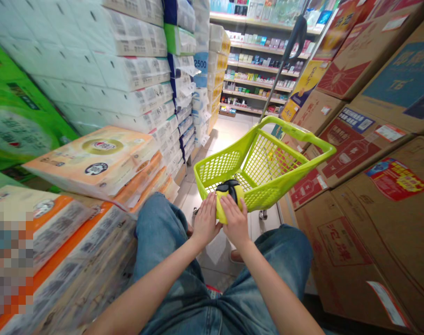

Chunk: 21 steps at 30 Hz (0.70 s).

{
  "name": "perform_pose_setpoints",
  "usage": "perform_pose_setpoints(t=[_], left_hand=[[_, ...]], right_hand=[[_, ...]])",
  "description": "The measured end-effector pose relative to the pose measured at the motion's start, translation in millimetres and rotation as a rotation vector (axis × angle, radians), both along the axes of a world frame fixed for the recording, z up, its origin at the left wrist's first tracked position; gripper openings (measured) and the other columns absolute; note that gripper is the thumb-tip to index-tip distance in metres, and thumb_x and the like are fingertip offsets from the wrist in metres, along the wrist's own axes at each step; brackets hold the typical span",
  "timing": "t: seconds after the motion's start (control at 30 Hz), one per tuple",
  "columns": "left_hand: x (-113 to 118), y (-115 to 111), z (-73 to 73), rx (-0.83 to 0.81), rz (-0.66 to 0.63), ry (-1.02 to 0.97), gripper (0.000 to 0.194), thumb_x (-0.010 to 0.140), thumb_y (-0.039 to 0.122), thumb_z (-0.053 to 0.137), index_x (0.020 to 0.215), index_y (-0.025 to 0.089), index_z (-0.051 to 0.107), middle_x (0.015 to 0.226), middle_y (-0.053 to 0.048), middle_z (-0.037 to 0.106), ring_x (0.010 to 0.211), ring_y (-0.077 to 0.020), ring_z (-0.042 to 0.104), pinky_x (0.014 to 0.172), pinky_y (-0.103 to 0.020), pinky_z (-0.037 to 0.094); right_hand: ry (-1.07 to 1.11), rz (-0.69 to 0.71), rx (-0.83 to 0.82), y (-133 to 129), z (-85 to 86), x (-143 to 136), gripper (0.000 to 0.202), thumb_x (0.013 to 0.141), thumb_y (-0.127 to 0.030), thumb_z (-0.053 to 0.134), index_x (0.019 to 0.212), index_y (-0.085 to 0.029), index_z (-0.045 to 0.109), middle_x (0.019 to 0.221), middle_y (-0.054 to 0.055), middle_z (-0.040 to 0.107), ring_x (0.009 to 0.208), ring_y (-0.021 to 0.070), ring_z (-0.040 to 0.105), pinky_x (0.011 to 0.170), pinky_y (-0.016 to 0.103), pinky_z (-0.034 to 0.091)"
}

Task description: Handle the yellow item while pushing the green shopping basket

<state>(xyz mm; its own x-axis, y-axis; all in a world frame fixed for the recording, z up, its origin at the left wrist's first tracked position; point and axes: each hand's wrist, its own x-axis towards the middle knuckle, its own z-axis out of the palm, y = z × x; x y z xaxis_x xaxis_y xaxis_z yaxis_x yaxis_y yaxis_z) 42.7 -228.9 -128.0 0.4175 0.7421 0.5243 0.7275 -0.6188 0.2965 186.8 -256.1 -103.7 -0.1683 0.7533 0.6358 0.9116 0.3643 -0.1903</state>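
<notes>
My left hand (205, 219) and my right hand (235, 220) are together between my knees, closed round the two sides of a small yellow and black bundle (229, 187). It looks soft and rolled up, with black bands on top; its exact kind I cannot make out. Palms and thumbs are partly hidden. Just beyond the bundle stands a lime-green trolley basket (273, 190) with lattice walls, tilted in view. The bundle overlaps the basket's near edge, and whether it touches it I cannot tell. Little castors (263, 214) show under the basket.
Stacked packs of tissue paper (138, 74) rise on the left, with orange packs (93, 151) lower down beside my knee. Cardboard cartons (368, 223) line the right side. A grey pole with a black handle (296, 37) leans beyond the basket, before shelves (257, 67) of small goods.
</notes>
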Motion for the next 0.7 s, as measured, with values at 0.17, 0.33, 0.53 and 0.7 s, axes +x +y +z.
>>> perform_pose_setpoints(t=[0.17, 0.33, 0.53, 0.7], left_hand=[[-4, 4, 0.5, 0.016, -0.006, 0.036, 0.076, 0.092, 0.029, 0.051, 0.156, 0.009, 0.016, 0.158, -0.018, 0.034, 0.15, -0.0274, 0.026, 0.12, -0.047, 0.03], [-4, 5, -0.8, 0.058, 0.009, 0.037, 0.073, 0.095, 0.033, 0.05, 0.155, 0.009, 0.019, 0.158, -0.017, 0.037, 0.15, -0.0264, 0.028, 0.121, -0.045, 0.029], [3, 1, -1.9, 0.048, 0.011, 0.01, 0.076, 0.094, 0.035, 0.052, 0.156, 0.008, 0.016, 0.158, -0.018, 0.035, 0.15, -0.0275, 0.027, 0.12, -0.046, 0.031], [0, 0, -4.1, 0.019, -0.007, 0.007, 0.082, 0.092, 0.033, 0.053, 0.157, 0.007, 0.011, 0.159, -0.02, 0.032, 0.151, -0.0293, 0.023, 0.121, -0.049, 0.029]], right_hand=[[-0.101, 0.122, -0.018, 1, 3.4, 26, 0.062, 0.083, -0.009, 0.042, 0.144, -0.021, 0.045, 0.141, 0.007, 0.06, 0.138, 0.0184, 0.048, 0.125, 0.043, 0.003], [-0.063, -0.165, -0.011, 19, 26.8, 122, 0.063, 0.078, -0.007, 0.042, 0.139, -0.022, 0.05, 0.141, 0.007, 0.06, 0.137, 0.0215, 0.049, 0.122, 0.049, 0.009], [-0.016, -0.215, -0.039, 15, 20.8, 81, 0.06, 0.079, -0.008, 0.044, 0.138, -0.019, 0.051, 0.141, 0.009, 0.06, 0.14, 0.0226, 0.046, 0.122, 0.047, 0.014], [-0.043, 0.026, -0.023, -6, 3.3, 3, 0.06, 0.084, -0.01, 0.042, 0.143, -0.018, 0.046, 0.142, 0.008, 0.059, 0.141, 0.0197, 0.044, 0.124, 0.043, 0.009]])
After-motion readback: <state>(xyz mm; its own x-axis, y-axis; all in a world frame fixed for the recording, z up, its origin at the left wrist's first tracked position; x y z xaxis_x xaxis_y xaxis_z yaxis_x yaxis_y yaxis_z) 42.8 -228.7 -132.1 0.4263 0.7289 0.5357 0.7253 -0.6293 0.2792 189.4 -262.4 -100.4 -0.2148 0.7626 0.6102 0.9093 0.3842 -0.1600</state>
